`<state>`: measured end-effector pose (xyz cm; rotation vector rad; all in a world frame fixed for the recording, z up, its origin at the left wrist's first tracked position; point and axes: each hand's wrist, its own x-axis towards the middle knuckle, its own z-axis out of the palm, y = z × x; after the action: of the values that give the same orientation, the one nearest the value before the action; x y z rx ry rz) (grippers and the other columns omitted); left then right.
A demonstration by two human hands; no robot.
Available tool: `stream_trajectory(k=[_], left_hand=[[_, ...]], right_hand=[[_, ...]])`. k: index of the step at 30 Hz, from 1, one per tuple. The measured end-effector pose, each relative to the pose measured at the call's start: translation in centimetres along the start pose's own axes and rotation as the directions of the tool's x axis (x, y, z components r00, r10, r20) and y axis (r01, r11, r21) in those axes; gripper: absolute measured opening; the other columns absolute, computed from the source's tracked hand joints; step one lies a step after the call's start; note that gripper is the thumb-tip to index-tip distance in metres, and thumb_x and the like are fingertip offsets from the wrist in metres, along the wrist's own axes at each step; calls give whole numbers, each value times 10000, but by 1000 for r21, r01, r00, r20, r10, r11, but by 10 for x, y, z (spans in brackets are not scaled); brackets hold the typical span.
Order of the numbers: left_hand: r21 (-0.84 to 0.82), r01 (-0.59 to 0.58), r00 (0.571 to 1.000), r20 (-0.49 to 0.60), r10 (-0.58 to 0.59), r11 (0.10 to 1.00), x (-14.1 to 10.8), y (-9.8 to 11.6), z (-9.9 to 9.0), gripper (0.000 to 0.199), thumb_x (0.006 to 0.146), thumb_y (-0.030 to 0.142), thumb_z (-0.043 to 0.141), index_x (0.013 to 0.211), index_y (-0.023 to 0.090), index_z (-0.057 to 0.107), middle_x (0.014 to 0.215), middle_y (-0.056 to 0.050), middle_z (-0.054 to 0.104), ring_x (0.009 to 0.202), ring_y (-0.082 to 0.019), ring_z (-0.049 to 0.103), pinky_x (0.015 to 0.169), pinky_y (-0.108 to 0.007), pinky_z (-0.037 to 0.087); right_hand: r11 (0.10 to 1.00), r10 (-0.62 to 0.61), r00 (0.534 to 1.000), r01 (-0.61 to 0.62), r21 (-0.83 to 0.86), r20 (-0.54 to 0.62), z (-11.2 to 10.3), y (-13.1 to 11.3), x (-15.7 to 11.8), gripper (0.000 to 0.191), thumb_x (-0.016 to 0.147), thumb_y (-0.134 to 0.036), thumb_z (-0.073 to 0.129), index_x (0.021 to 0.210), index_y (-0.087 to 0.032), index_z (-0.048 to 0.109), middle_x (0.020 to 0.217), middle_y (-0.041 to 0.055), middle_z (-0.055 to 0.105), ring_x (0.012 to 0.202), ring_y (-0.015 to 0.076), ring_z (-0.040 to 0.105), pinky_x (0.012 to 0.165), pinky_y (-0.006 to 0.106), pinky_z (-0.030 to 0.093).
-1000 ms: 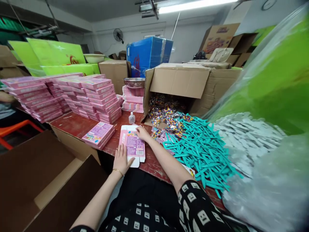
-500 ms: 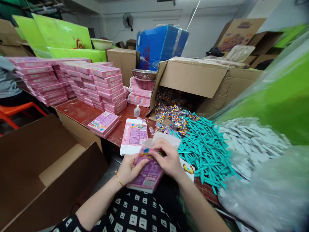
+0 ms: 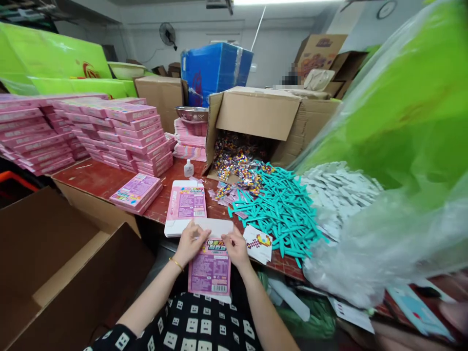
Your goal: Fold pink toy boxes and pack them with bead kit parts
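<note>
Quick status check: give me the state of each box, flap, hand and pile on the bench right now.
pink box: held over the lap, top flap open
left hand: gripping the box's upper left edge
right hand: gripping its upper right edge
flat pink carton: lying unfolded on the bench
big cardboard box: on its side, spilling colourful packets
teal sticks: loose heap
pink box stacks: closed, piled

Print on the pink box (image 3: 209, 268) is too small to read.

free: bare table strip (image 3: 95, 178) left of flat carton (image 3: 185, 207) | blocked: teal sticks (image 3: 280, 207) right, pink stacks (image 3: 139, 139) behind
</note>
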<state>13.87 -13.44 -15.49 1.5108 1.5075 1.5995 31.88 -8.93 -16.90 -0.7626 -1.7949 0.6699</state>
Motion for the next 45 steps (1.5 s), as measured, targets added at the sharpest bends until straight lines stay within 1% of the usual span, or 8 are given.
stream_trajectory(k=[5,12,22,27,32,36,41,45], left_hand=[[-34,12,988,-156,-18,999,-25,-13,13,608,749,444,767,1252,220,510,1157,-89,597,1099,-228,607,961,-390,480],[-179,-73,972,206,110,981,-18,16,6,317,749,398,796,769,187,561,938,-65,663,876,-207,663,810,-356,522],[-157,-45,989,131,66,987,-24,9,11,227,846,385,701,774,182,631,983,-84,679,930,-205,660,856,-367,511],[-90,-101,994,26,104,991,-26,-6,8,354,702,366,844,916,189,625,1077,-96,655,1025,-242,650,915,-431,506],[-99,-255,935,-280,219,962,-22,21,-9,275,774,354,792,864,216,571,963,-29,639,923,-188,642,832,-341,510],[-107,-247,857,-488,166,963,-22,37,-31,336,858,508,657,973,254,470,1160,-68,590,1149,-235,593,973,-429,478],[420,-455,851,-54,523,785,-29,43,-40,704,614,350,905,1177,306,483,1478,-112,446,1463,-358,321,1185,-645,177],[137,-578,715,560,419,804,-36,35,-31,519,839,292,694,1322,325,508,1176,-85,708,1103,-272,692,1067,-499,467]], right_hand=[[996,89,983,-87,22,-157,-5,9,-25,337,931,-341,583,1242,-212,599,1132,122,687,1062,227,659,931,391,534],[979,115,981,-139,146,158,-45,-22,-12,229,871,-421,680,794,-214,621,1068,104,748,1008,247,705,890,408,550],[919,212,883,-326,222,420,-43,-8,9,336,898,-518,622,978,-228,772,1076,92,761,1045,235,705,954,405,552],[978,105,891,-173,116,442,-39,-13,-7,377,904,-487,631,1216,-285,699,1377,106,611,1280,256,571,1118,480,421],[944,242,927,-293,151,286,-50,-23,-33,1103,594,-556,882,1516,-306,330,1601,152,299,1431,338,387,1146,548,363],[794,411,885,-466,391,219,-65,-19,-50,620,672,-612,808,1152,-246,664,1085,124,724,972,303,702,866,466,574],[734,326,865,-487,474,382,-83,-36,-27,558,711,-726,700,706,-168,687,685,70,669,556,175,600,494,280,481],[855,38,615,-427,293,787,-69,-38,20,618,789,-734,604,788,-125,715,694,49,676,578,151,610,514,237,465]])
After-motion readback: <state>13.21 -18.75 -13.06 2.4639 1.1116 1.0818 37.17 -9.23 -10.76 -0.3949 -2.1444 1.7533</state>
